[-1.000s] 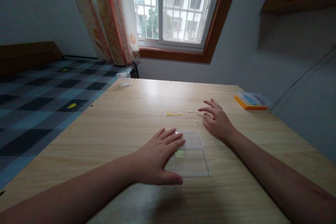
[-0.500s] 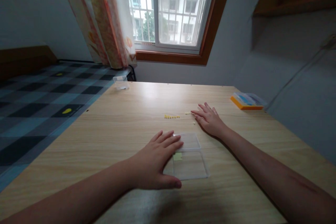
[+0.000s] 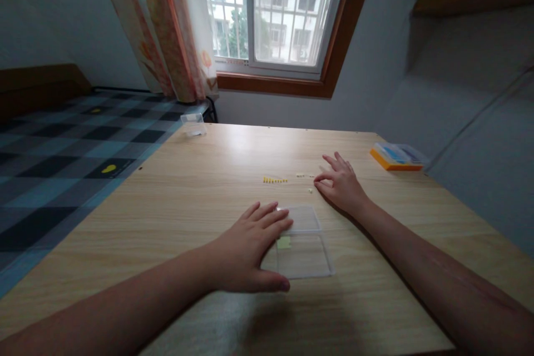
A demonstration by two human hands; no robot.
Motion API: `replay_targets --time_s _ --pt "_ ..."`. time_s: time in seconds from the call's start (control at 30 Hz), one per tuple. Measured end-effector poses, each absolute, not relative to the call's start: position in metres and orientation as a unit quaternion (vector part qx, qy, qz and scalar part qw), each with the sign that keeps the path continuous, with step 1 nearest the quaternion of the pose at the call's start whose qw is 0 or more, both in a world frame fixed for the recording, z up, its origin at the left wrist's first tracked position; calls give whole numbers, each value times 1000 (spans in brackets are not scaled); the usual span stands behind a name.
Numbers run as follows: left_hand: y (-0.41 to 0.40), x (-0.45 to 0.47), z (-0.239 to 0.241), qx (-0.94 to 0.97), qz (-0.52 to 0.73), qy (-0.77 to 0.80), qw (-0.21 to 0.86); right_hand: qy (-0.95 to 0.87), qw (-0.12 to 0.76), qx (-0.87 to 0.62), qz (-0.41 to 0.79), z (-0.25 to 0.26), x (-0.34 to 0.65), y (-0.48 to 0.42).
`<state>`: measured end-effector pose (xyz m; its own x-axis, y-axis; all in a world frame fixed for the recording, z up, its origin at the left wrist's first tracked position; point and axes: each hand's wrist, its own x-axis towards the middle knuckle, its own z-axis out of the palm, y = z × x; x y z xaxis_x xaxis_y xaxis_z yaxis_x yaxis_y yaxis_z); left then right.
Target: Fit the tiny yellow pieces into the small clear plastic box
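Observation:
My left hand (image 3: 250, 250) lies with its fingers spread over the left side of a clear plastic case (image 3: 308, 256), which is folded open flat. A small pale green paper piece (image 3: 284, 242) shows at the case, close to the fingers. Further up, my right hand (image 3: 344, 186) rests low over the table, thumb and forefinger pinched together and the other fingers raised. Whatever may be between those fingertips is too small to make out. Just left of them are several tiny pale pieces (image 3: 300, 176) and another pale piece (image 3: 310, 190). A row of tiny yellow pieces (image 3: 275, 181) lies further left.
The wooden table (image 3: 167, 200) carries a small clear box (image 3: 193, 124) at its far left corner. An orange box with a clear lid (image 3: 396, 157) stands by the right edge. A bed with a checked cover (image 3: 83, 144) adjoins the left side; a window is ahead.
My right hand has gone from flat, spread fingers to a pinch and shifted slightly right, uncovering pale pieces. My left hand stays on the case. The view has tilted slightly.

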<state>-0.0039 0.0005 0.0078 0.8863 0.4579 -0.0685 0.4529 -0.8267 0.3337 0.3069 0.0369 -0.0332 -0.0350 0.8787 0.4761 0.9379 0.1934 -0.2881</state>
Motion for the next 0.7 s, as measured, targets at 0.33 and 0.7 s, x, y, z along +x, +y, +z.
replay_targets --time_s 0.33,0.7 --pt "0 -3 5 957 16 233 175 -885 170 -381 207 39 276 -37" --pt "1 -3 1 959 38 222 174 -920 110 -336 169 20 260 -42"
